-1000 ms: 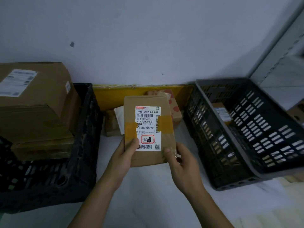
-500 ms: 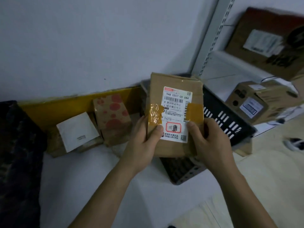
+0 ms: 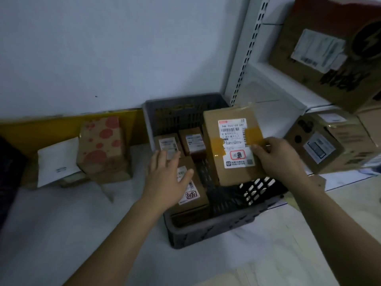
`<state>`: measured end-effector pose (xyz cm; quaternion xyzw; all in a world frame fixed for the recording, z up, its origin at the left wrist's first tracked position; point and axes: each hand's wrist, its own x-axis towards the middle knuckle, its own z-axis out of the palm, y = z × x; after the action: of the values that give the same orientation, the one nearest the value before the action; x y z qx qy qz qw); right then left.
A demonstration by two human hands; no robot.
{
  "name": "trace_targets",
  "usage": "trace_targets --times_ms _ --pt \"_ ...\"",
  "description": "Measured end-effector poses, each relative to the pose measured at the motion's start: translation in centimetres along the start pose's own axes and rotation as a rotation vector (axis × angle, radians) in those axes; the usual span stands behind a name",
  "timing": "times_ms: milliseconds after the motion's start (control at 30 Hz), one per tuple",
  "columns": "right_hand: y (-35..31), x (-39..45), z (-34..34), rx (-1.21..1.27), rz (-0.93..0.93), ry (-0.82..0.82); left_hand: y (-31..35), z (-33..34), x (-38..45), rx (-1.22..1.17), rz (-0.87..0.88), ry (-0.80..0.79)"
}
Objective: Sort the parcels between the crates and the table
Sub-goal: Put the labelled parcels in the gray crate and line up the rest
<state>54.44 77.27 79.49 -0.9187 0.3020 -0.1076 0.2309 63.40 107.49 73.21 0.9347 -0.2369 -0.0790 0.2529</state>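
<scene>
A person's 2 bare forearms reach forward over a pale tabletop (image 3: 61, 234) toward a dark slotted crate (image 3: 206, 230). The left hand (image 3: 167, 178) hovers flat above the crate's near-left part, fingers spread and holding nothing, just over a brown parcel with a red stamp (image 3: 190, 195) that lies inside the crate. The right hand (image 3: 276, 159) grips the right edge of a taped brown parcel (image 3: 231, 145), thumb pressed on the white shipping label, fingers wrapped behind; the parcel stands tilted over the crate's right half, its label with barcode and red-framed stamp facing the camera. Whether its lower edge touches the crate cannot be told.

Beyond the left hand, 2 small labelled boxes (image 3: 181, 143) stand side by side against the crate's far wall. To the left of the left hand, on the tabletop, a box with red spots (image 3: 101, 145) stands upright beside a white-faced packet (image 3: 57, 162), both before a yellow strip (image 3: 51, 129) along the wall. To the right of the right hand, cardboard boxes (image 3: 321, 145) sit on a white shelf (image 3: 274, 79), with a larger carton (image 3: 329, 50) above.
</scene>
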Motion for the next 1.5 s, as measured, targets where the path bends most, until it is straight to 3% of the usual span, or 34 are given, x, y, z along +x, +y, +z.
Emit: trace_targets --times_ms 433,600,733,800,933,1233,1500 --pt "2.8 8.7 12.2 -0.389 0.097 -0.497 0.2 3.1 4.4 0.32 -0.093 0.091" --pt "3.4 10.5 15.3 -0.299 0.203 -0.56 0.1 3.2 4.5 0.349 -0.075 0.1" --pt "3.3 11.1 17.1 -0.157 0.074 -0.561 -0.2 3.2 4.3 0.394 -0.086 0.103" --pt "3.4 11.1 17.7 -0.068 -0.018 -0.669 -0.4 3.0 4.6 0.426 -0.099 0.092" --pt "4.4 10.8 19.4 -0.339 -0.098 -0.861 -0.4 3.3 5.0 0.451 -0.129 0.086" --pt "3.5 11.0 19.7 -0.591 -0.254 -0.843 -0.3 3.4 5.0 0.429 -0.177 0.121" --pt "1.4 10.7 17.5 -0.714 -0.483 -0.581 0.4 2.6 3.8 0.287 -0.218 0.21"
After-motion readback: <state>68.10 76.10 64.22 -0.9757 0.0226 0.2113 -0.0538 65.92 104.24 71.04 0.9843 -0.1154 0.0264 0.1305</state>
